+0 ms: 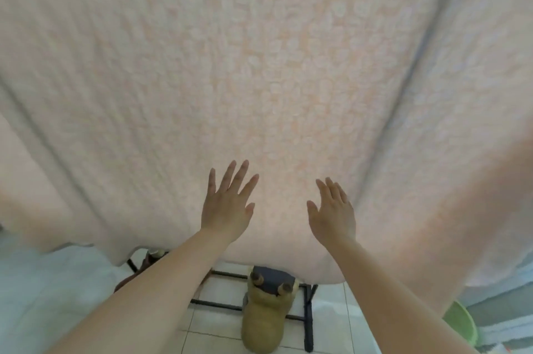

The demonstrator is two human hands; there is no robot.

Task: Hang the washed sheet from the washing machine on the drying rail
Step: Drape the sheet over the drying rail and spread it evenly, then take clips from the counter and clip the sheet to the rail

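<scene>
sheet (259, 65): pale peach, hanging, fills the view
left hand (226, 206): flat on it, fingers spread
right hand (333, 212): same
floor: plush slipper (265, 313), black rack base (308, 316)

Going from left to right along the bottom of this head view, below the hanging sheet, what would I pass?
Left forearm → black rack frame → tan plush slipper → right forearm → green basin. Above them all hangs the peach sheet, with both open hands on it.

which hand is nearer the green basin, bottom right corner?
Right. The right hand lies flat on the sheet, up and left of the green basin; the left hand is farther left.
</scene>
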